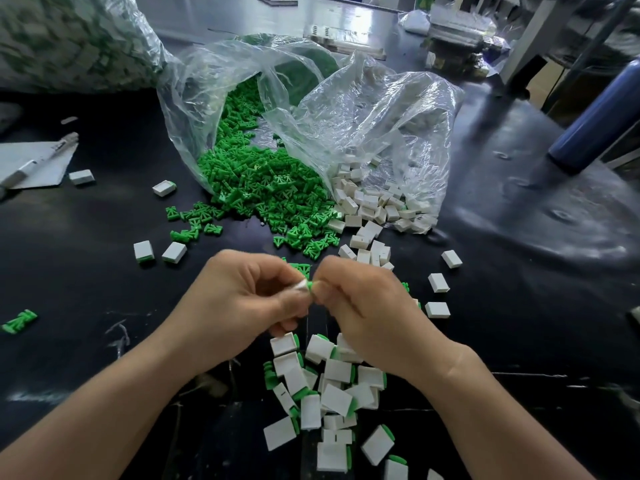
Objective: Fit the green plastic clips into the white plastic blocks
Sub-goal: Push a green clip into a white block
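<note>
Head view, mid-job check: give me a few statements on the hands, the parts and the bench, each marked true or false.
1. The left hand pinches a white block. True.
2. The right hand pinches a green clip at the end of that block. True.
3. The loose clips spill out of a cardboard box. False: they spill out of a clear plastic bag.
4. The finished pieces, white with green showing at one edge, lie in a heap below the hands. True.
5. The pen lies to the right of the bag. False: it lies far to the left, on a sheet of paper.
</note>
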The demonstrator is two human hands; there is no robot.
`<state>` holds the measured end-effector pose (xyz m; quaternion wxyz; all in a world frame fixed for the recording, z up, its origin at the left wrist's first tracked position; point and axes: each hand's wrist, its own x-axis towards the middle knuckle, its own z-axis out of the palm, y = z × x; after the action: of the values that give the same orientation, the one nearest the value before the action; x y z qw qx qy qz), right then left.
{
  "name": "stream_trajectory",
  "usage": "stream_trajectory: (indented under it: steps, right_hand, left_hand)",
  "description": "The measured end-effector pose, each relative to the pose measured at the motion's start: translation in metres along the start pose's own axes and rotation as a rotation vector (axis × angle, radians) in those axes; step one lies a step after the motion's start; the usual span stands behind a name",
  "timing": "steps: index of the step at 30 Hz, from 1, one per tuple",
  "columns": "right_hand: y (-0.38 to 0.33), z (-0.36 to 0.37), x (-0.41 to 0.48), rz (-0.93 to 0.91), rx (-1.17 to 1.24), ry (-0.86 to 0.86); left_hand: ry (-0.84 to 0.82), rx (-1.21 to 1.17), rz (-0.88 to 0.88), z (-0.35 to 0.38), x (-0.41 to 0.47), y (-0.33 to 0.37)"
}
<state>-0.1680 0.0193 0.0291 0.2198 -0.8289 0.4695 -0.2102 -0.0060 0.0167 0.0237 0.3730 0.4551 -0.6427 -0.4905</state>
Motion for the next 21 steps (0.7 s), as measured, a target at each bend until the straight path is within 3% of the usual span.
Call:
stream_trajectory:
  steps: [4, 7, 13, 21]
  right_hand:
    - [0.003, 0.007, 0.001, 0.151, 0.397, 0.109]
    - [0.004, 0.01, 0.002, 0.223, 0.515, 0.093]
    - [0.007, 0.003, 0.001, 0.099, 0.323, 0.058]
    - [0.003, -0.01, -0.002, -0.138, -0.097, -0.15]
  left_hand:
    - [0.037, -0.166, -0.025, 0.004, 0.003, 0.004]
    - [0.038, -0.189, -0.023, 0.004, 0.002, 0.005]
    - [-0.058, -0.199, -0.09, 0.002, 0.002, 0.001]
    - [-0.154, -0.022, -0.012, -0.001, -0.005, -0.004]
